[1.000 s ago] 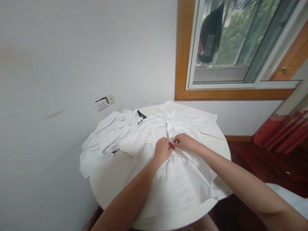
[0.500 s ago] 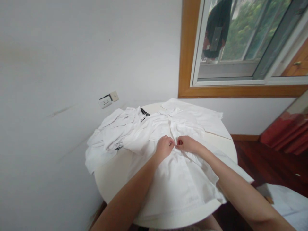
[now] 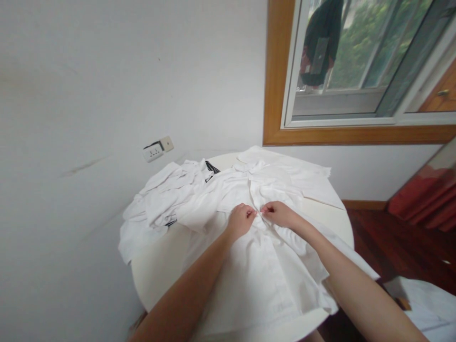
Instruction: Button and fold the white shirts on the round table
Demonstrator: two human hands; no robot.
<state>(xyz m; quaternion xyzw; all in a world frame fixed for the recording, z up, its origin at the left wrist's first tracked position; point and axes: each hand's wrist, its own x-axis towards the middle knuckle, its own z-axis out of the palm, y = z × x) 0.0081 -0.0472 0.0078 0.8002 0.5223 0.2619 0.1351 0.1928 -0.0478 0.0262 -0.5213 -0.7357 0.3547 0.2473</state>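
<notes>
A white shirt [image 3: 256,275] lies spread over the round white table [image 3: 156,266], its collar end toward the wall and its hem toward me. My left hand [image 3: 242,220] pinches the cloth at the front opening, near the shirt's middle. Just to the right, my right hand [image 3: 280,213] pinches the other side of the same opening, fingertips close to those of the left. Folds run out from between the two hands. Whether a button sits between the fingertips is too small to tell.
A crumpled pile of white clothes [image 3: 160,194] with a black striped piece [image 3: 213,167] lies at the table's left. Behind are the wall with a socket [image 3: 153,152] and a wood-framed window [image 3: 274,135]. More white cloth [image 3: 427,304] sits low at the right, near a red curtain [image 3: 427,194].
Both hands stay at the shirt's front opening, with only slight finger movement; the fingertips are a little differently placed. The view has shifted slightly.
</notes>
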